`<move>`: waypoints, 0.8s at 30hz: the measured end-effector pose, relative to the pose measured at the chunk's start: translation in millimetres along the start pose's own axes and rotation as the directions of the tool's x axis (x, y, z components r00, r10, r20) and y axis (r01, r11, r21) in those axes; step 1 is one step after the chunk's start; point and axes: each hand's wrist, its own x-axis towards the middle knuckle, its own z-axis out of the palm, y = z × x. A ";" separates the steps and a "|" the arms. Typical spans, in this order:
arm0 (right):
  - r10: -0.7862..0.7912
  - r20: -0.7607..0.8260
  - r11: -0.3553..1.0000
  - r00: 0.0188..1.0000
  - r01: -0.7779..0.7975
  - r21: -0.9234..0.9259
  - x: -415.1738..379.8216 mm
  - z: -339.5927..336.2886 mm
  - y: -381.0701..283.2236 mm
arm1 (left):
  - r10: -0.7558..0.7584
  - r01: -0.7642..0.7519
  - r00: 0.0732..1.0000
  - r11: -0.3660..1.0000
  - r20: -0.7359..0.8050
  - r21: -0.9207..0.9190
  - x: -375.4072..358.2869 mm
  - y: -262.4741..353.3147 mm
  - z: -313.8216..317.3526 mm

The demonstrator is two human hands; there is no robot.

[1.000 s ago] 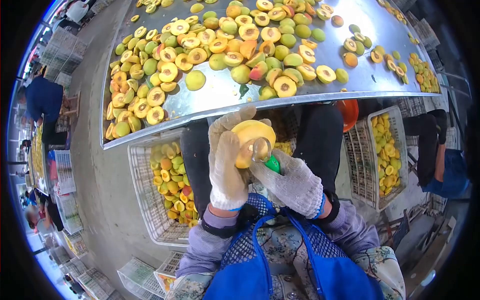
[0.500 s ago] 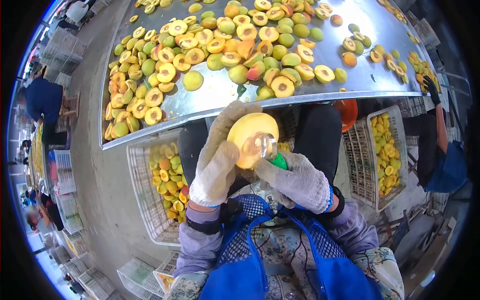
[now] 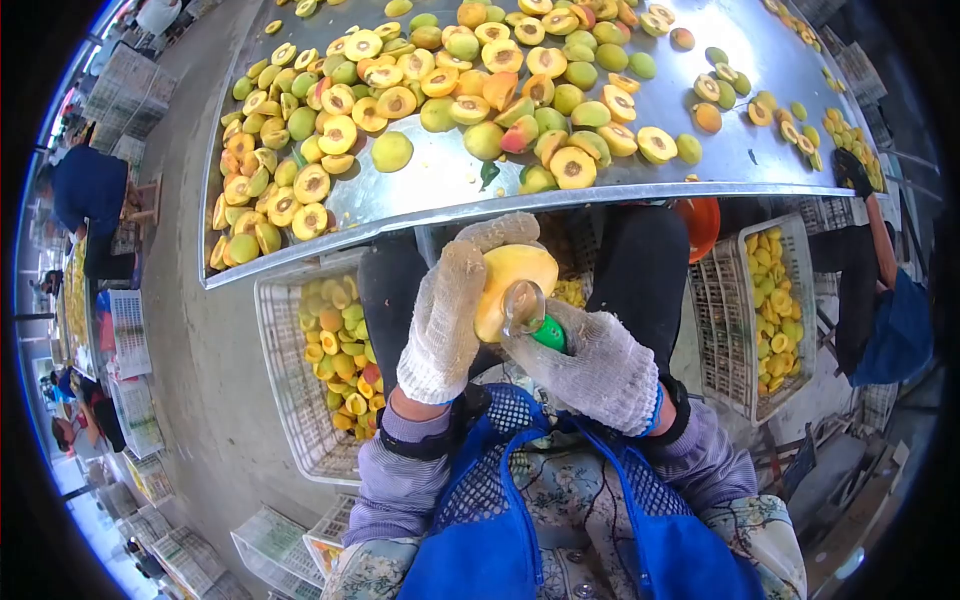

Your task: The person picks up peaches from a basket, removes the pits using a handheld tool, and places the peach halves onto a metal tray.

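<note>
- Since the previous frame, the peach half (image 3: pixel 522 272) has turned in the person's hold so that less of its cut face shows, and the metal loop of the green-handled tool (image 3: pixel 548 333) sits slightly lower and further left against it.
- Left hand (image 3: pixel 440 325), in a pale knitted glove: fingers curled around the far and left sides of the peach half, open only as wide as the fruit.
- Right hand (image 3: pixel 597 372), in a similar glove: fingers closed around the green handle, close beside the fruit; some fingertips are hidden.
- The peach half is held above the person's lap, between the dark-trousered knees, just off the near edge of a metal table (image 3: pixel 425 145).
- Many cut peaches (image 3: pixel 310 183) are heaped on the table's left and middle, with smaller groups to the right.
- Below the table, a plastic crate (image 3: pixel 287 405) of peach pieces stands on the left and another crate (image 3: pixel 720 345) on the right, with a red container (image 3: pixel 702 228) near it.
- At far right, a co-worker's dark-gloved hand (image 3: pixel 853 173) is at the table edge.
</note>
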 end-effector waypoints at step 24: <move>-0.287 0.084 0.921 0.954 0.299 -0.249 -6.8 -10.5 19.5 | -0.159 0.107 0.948 0.975 0.276 0.196 26.5 26.1 0.9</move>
